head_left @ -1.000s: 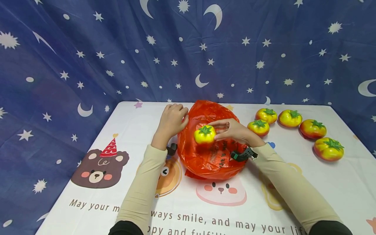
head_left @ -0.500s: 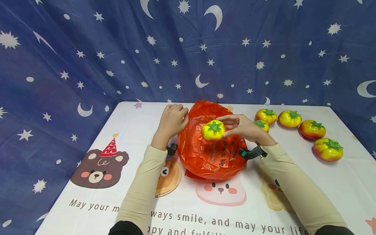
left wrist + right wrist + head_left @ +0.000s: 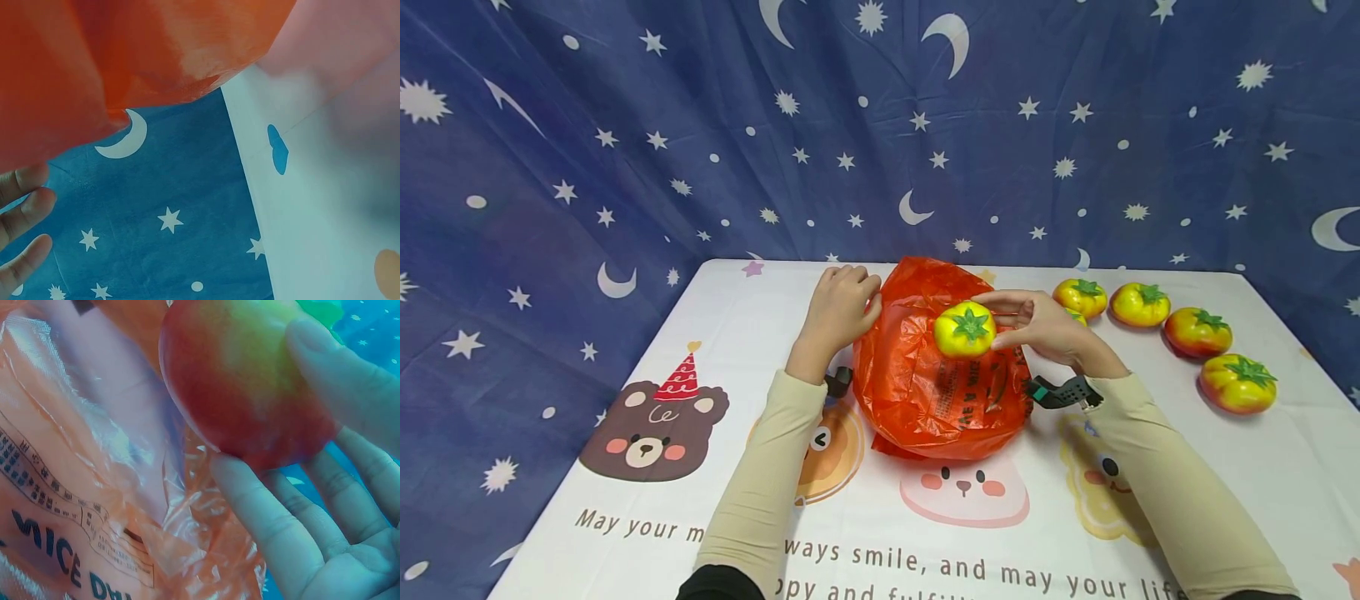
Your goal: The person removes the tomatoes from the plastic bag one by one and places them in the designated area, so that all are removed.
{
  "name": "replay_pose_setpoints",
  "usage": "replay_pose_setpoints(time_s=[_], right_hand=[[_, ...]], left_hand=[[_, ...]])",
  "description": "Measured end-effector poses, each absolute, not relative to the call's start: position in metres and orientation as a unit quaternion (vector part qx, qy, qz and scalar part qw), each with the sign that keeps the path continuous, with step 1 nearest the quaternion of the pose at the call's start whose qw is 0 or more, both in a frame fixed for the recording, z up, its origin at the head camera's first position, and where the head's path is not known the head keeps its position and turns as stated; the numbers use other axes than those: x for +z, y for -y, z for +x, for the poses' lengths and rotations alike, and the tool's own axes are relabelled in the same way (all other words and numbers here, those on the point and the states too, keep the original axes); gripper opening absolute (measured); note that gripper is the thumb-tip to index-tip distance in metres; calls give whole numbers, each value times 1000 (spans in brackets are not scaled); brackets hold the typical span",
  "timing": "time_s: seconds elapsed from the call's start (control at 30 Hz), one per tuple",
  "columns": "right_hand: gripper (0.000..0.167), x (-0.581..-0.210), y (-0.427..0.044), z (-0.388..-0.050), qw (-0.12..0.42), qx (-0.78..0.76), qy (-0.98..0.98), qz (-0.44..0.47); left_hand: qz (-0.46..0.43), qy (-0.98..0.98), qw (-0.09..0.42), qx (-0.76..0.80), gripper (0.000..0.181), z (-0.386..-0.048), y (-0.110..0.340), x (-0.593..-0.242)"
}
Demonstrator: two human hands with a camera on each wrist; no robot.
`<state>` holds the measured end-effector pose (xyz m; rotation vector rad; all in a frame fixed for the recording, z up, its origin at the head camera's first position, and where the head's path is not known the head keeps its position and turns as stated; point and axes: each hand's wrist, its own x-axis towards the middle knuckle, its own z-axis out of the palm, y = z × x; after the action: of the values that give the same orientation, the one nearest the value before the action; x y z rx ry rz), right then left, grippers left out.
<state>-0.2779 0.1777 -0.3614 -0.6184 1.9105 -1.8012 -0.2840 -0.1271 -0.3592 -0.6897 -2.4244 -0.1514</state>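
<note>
A yellow tomato point(image 3: 966, 330) with a green leafy top is pinched between the thumb and fingers of my right hand point(image 3: 1037, 327), over the right part of a red plastic bag point(image 3: 902, 392). In the right wrist view the underside of the tomato point(image 3: 250, 381) is red, and printed lettering shows on the bag point(image 3: 94, 506). My left hand point(image 3: 844, 304) holds the bag's upper left edge with curled fingers. The left wrist view shows several of its fingertips point(image 3: 31, 209) under the hanging bag point(image 3: 156, 50); the exact grip is hidden.
Several more red and yellow tomatoes point(image 3: 1198, 331) lie on the table's right side, one point(image 3: 1077, 317) mostly hidden behind my right hand. The white tablecloth point(image 3: 647, 521) has printed animals and words. A dark blue curtain point(image 3: 820, 192) with moons and stars hangs behind.
My right hand has moved right and slightly away with the tomato, from the bag's middle toward its right edge. The left hand and the loose tomatoes have stayed put.
</note>
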Motion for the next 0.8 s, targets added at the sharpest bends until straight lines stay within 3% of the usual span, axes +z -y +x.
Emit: replay_pose_setpoints(time_s=[0.8], right_hand=[[52, -361, -225, -264, 174, -658, -711, -177]], left_hand=[[-256, 920, 292, -58, 13, -284, 127, -359]])
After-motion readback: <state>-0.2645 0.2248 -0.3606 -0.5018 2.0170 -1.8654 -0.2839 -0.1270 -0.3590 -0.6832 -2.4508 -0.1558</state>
